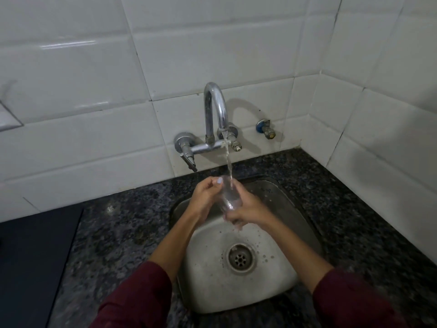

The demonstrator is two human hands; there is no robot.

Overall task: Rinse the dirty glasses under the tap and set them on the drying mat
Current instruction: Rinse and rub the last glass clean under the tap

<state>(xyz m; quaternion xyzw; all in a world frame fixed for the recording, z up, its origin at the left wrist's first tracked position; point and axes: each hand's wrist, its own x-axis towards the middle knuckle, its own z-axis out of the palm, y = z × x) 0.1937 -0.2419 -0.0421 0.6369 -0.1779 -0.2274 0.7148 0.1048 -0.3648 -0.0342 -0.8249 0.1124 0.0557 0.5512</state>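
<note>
A clear drinking glass is held over the steel sink, tilted with its mouth up toward the tap. A thin stream of water runs from the spout into the glass. My left hand grips the glass from the left, thumb near its rim. My right hand wraps round its lower part from the right, and water drips off those fingers. A dark mat lies on the counter at the far left.
The sink's drain sits below my hands. Dark speckled granite counter surrounds the sink. White tiled walls stand behind and to the right. A small valve sticks out of the wall right of the tap, whose lever points down.
</note>
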